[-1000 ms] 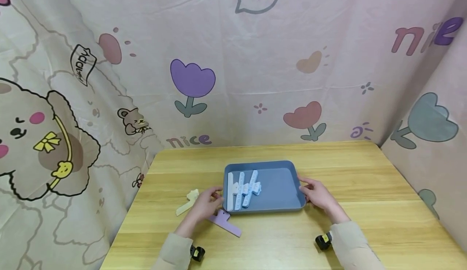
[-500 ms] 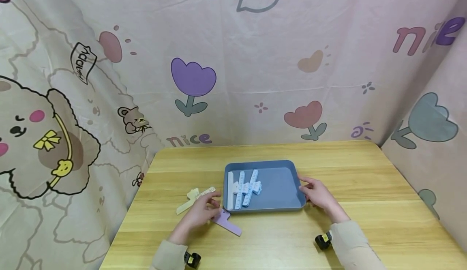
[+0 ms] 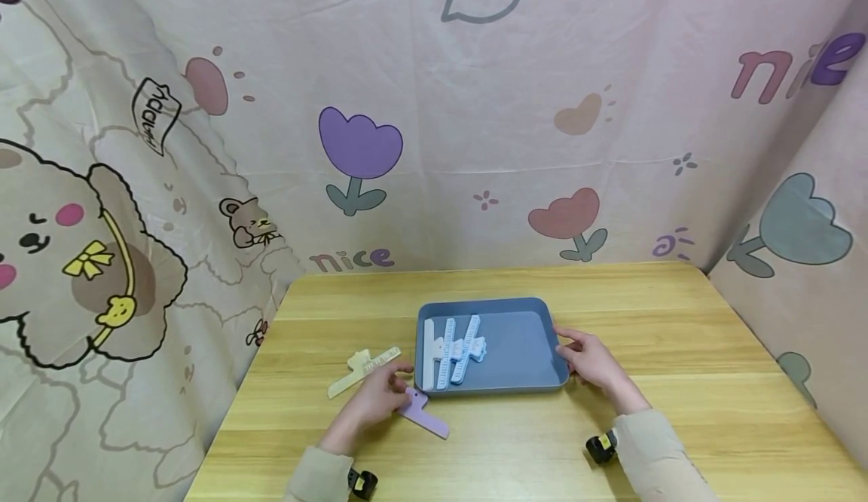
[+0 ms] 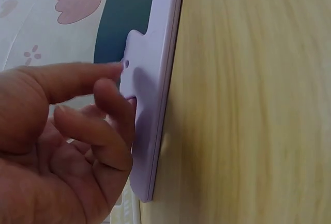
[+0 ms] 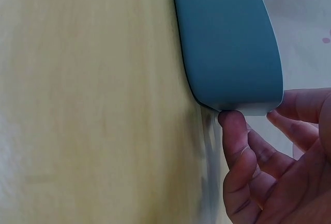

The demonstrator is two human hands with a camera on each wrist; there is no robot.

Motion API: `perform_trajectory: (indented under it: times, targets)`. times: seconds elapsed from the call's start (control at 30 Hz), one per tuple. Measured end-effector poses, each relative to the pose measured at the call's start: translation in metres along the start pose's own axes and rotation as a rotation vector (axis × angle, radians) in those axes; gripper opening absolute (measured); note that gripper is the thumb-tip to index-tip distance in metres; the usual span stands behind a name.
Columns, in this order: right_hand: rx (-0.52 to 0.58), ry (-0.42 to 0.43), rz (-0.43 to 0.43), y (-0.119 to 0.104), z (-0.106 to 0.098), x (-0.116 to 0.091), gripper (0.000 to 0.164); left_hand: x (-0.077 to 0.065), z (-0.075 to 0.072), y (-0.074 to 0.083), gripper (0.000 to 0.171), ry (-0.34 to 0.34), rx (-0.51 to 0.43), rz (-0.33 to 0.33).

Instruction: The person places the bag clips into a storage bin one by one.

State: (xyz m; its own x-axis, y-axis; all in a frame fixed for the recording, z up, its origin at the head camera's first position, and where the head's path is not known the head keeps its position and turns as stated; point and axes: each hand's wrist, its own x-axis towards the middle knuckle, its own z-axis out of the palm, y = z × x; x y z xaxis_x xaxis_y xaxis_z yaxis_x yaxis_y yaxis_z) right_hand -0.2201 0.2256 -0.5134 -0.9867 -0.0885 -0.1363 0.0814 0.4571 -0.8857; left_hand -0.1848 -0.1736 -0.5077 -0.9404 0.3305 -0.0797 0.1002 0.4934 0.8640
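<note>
My left hand [image 3: 375, 398] is at a purple long-jawed clip [image 3: 427, 420] lying on the table, just in front of the tray's left corner. In the left wrist view, one fingertip meets the clip's raised tab near its small hole, while the other fingers bend loosely beside it. The hand covers part of the clip in the head view. A cream clip [image 3: 353, 380] with ruler-like marks lies just beyond that hand. My right hand [image 3: 592, 361] touches the outer right side of the blue-grey tray [image 3: 518, 347]; in the right wrist view its fingertips rest at the tray's rim and lower edge.
Inside the tray, on its left side, lie a white clip [image 3: 429, 355] and two light blue clips, one being the right-hand blue clip [image 3: 468, 347]. The wooden table [image 3: 508, 442] ends at a printed curtain [image 3: 434, 208] behind and at both sides.
My left hand has left the tray's left side and moved down and left to the purple clip, uncovering more of the cream clip. The right hand stays at the tray.
</note>
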Motion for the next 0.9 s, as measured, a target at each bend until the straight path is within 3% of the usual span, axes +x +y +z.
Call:
perform_trajectory:
  times: [0.27,0.53,0.9]
  targets:
    - [0.021,-0.009,0.013,-0.0021,-0.0004,-0.0005,0.045,0.0001,0.0001,-0.0013,0.04,0.012,-0.008,-0.035]
    - [0.025,-0.009,0.015,-0.0012,-0.0003,-0.0013,0.045,-0.0012,-0.0027,-0.0026,0.014,-0.024,0.104,0.012]
    - [0.025,-0.01,0.008,-0.0015,-0.0008,-0.0011,0.045,-0.0045,-0.0087,0.0037,0.01,-0.1,-0.015,0.0]
